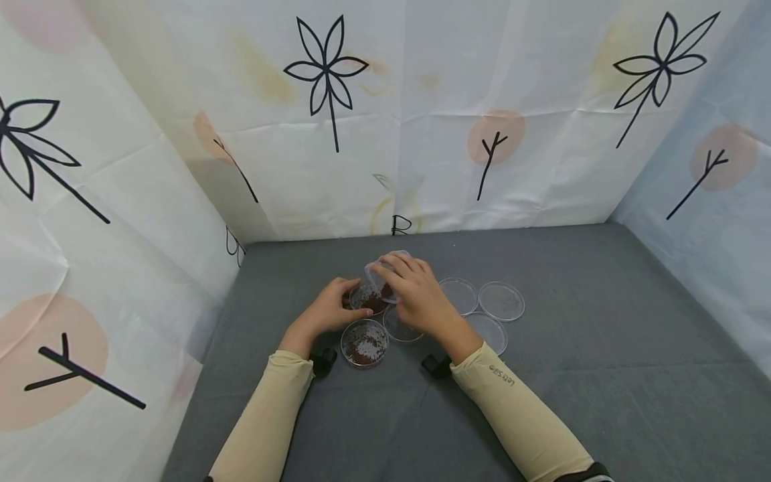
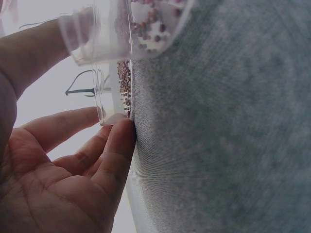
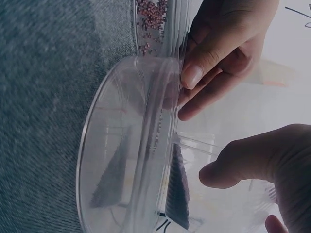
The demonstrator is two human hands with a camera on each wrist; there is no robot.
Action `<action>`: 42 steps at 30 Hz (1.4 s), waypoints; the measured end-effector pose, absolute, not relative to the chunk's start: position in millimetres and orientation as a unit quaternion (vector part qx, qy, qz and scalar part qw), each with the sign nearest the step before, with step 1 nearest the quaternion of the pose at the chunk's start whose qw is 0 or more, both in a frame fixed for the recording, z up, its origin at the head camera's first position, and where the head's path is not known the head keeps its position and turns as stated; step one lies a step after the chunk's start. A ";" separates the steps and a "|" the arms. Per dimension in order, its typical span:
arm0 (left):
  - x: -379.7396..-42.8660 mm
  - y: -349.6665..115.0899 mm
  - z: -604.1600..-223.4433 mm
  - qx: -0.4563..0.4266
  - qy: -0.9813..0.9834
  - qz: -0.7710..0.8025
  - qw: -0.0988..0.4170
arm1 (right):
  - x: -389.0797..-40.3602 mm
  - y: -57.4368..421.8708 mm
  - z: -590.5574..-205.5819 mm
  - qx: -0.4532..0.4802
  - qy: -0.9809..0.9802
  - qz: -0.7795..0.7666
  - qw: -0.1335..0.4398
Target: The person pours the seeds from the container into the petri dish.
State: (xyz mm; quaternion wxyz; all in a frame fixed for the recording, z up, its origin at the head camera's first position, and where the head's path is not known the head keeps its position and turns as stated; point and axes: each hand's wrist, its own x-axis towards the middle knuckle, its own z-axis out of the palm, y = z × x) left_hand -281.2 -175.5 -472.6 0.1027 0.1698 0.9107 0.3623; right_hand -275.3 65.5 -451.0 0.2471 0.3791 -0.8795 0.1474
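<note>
On the grey table [image 1: 572, 402], the left hand [image 1: 328, 309], fingers grasping, holds the far granule dish [image 1: 366, 303]; the right hand [image 1: 418, 291] grips a clear container [image 1: 373, 272], tilted above. 1 near granule dish [image 1: 365, 343] lies close by; 4 clear dishes [image 1: 502, 301] lie right.

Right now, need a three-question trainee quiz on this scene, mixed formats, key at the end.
1. True or false: the right hand holds a clear container at a tilt.
2. Which hand holds the dish beneath it?
3. In the head view, what lies in the lowest dish?
A) clear liquid
B) small reddish-brown grains
C) green leaves

Key: 1 true; 2 the left hand; 3 B.
</note>
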 end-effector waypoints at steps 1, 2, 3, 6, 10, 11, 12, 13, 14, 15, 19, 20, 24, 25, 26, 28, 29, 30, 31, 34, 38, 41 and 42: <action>-281.1 -175.4 -472.5 0.170 0.910 0.363 0.102 | -275.4 66.3 -450.7 0.375 -0.881 0.152 0.244; -281.0 -175.2 -472.5 0.171 0.910 0.363 0.101 | -275.7 67.1 -450.4 0.372 -0.883 0.155 0.242; -280.8 -175.2 -472.6 0.172 0.911 0.362 0.101 | -276.0 67.9 -450.0 0.368 -0.885 0.159 0.237; -280.3 -174.9 -472.8 0.171 0.911 0.361 0.100 | -276.7 71.4 -448.3 0.356 -0.890 0.169 0.228; -279.3 -173.8 -472.9 0.170 0.914 0.356 0.099 | -278.9 78.3 -444.0 0.343 -0.894 0.187 0.221; -279.2 -173.5 -473.1 0.170 0.914 0.355 0.098 | -279.7 80.5 -442.5 0.339 -0.894 0.195 0.219; -279.1 -173.3 -473.2 0.170 0.914 0.354 0.098 | -280.3 82.8 -440.6 0.334 -0.895 0.204 0.214; -279.3 -173.3 -473.5 0.170 0.915 0.354 0.097 | -280.8 85.4 -438.6 0.329 -0.896 0.214 0.208; -279.3 -173.2 -473.5 0.170 0.915 0.353 0.096 | -281.3 88.2 -436.5 0.324 -0.897 0.223 0.202; -279.2 -173.2 -473.2 0.170 0.915 0.354 0.096 | -280.9 91.0 -433.8 0.317 -0.898 0.235 0.193; -278.3 -173.6 -471.7 0.170 0.913 0.359 0.095 | -280.0 101.8 -424.6 0.291 -0.901 0.279 0.160; -277.8 -173.6 -471.3 0.169 0.913 0.360 0.095 | -280.0 104.3 -422.9 0.287 -0.901 0.287 0.155; -276.8 -174.0 -470.6 0.166 0.912 0.364 0.094 | -279.1 113.4 -417.4 0.276 -0.897 0.314 0.146; -276.4 -174.2 -470.5 0.168 0.912 0.364 0.092 | -278.4 115.2 -416.3 0.275 -0.895 0.320 0.146; -276.1 -174.2 -470.1 0.170 0.910 0.366 0.093 | -277.8 116.7 -415.2 0.275 -0.893 0.325 0.147; -275.2 -174.5 -469.3 0.171 0.908 0.371 0.096 | -276.3 118.9 -413.4 0.271 -0.893 0.329 0.144; -274.6 -174.8 -468.7 0.172 0.906 0.375 0.097 | -275.5 119.5 -412.7 0.270 -0.894 0.329 0.142; -274.1 -175.3 -468.2 0.173 0.904 0.377 0.099 | -274.7 119.9 -412.0 0.268 -0.895 0.330 0.138; -273.5 -175.8 -467.7 0.175 0.903 0.381 0.099 | -273.9 120.1 -411.6 0.266 -0.896 0.329 0.136; -272.9 -177.3 -466.2 0.177 0.901 0.385 0.092 | -271.5 120.8 -410.5 0.263 -0.898 0.329 0.129; -271.9 -177.6 -463.2 0.178 0.909 0.371 0.064 | -269.7 124.1 -409.5 0.265 -0.894 0.334 0.138; -269.9 -175.3 -459.1 0.179 0.913 0.363 0.049 | -268.1 129.1 -408.7 0.263 -0.892 0.338 0.147; -268.9 -174.0 -457.5 0.179 0.913 0.362 0.048 | -267.2 131.2 -408.5 0.263 -0.891 0.340 0.149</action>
